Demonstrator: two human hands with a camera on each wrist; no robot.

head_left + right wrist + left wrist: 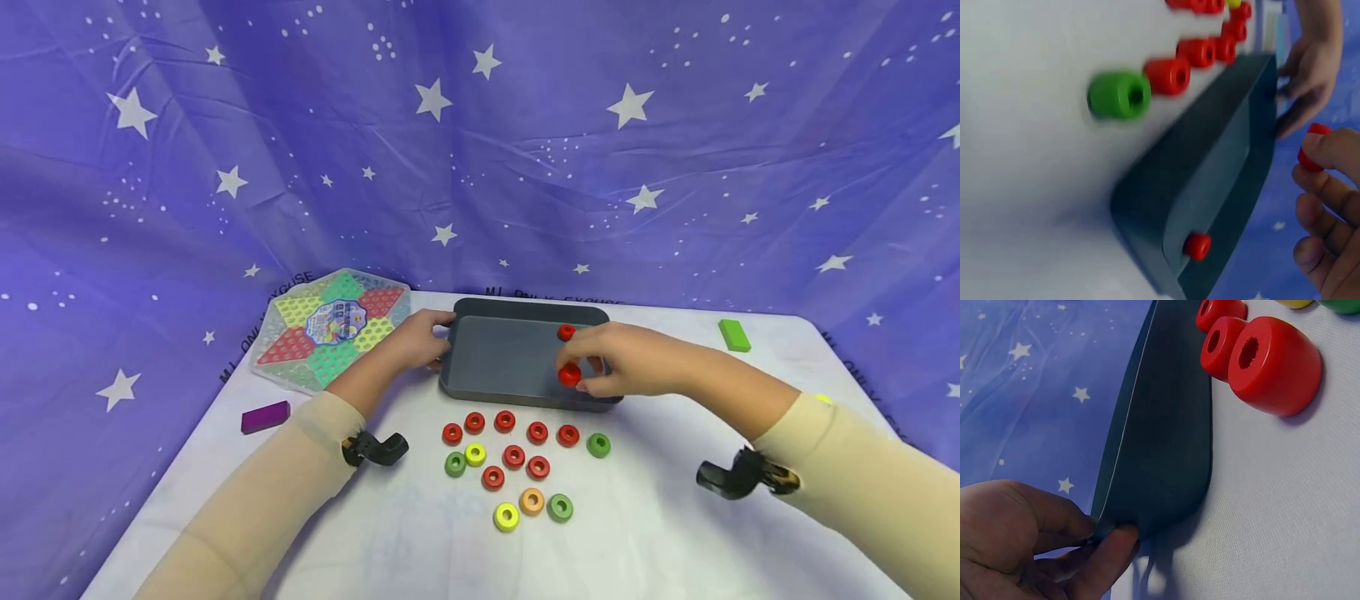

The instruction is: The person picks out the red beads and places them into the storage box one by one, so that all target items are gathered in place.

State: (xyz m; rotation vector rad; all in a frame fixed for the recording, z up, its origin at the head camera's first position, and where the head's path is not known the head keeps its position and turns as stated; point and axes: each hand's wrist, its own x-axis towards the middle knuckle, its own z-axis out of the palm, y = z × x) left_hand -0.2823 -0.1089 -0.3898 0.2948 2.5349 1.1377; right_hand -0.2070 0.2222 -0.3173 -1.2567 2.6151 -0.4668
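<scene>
In front of me, my white-covered desk (637,517) carries a dark grey tray (502,354) toward its far edge, with a Chinese checkers board (333,327) to the tray's left. A purple block (266,417) lies at my left, a green block (734,335) and a partly hidden yellow object (822,398) at my right. Nearer me than the tray sit eight red beads (513,464), three green beads (560,517), two yellow beads (506,526) and one orange bead (532,510).
</scene>
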